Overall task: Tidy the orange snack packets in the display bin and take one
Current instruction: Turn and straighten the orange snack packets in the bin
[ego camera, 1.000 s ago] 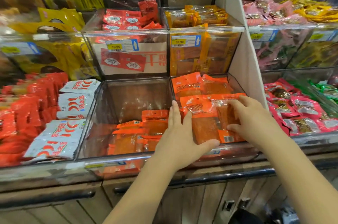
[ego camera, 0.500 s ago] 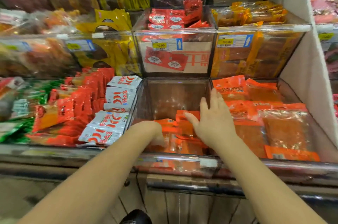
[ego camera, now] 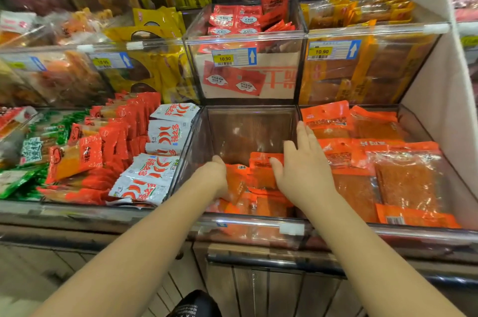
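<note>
- Your left hand (ego camera: 216, 178) reaches down into the clear display bin (ego camera: 248, 222) at the middle of the lower shelf row; its fingers curl downward among the orange snack packets (ego camera: 258, 182), and you cannot tell whether they have closed on one.
- Your right hand (ego camera: 304, 166) is spread flat and open, palm down, fingers extended toward the back of the bin; it lies over the packets along the bin's right wall and holds nothing.
- The orange snack packets are glossy, flat, rectangular pouches with crinkled film and small barcodes; they lie in a loose, overlapping heap at the bin's front, leaving the back of the bin bare.
- The bin has transparent, hard plastic walls with dark edges, and a shiny rounded rail along its front rim.
- Just right of it, the neighbouring bin (ego camera: 424, 120) holds larger orange pouches (ego camera: 403, 182), flat with clear windows showing a grainy, reddish filling, spread in layers up to the front rim.
- To the left, white pouches printed with red chillies (ego camera: 155, 177) stand in an overlapping row against the shared wall, beside red packets (ego camera: 103, 145).
- On the shelf above, yellow price tags (ego camera: 224, 59) reading 10.90 are stuck on the clear fronts of the upper bins.
</note>
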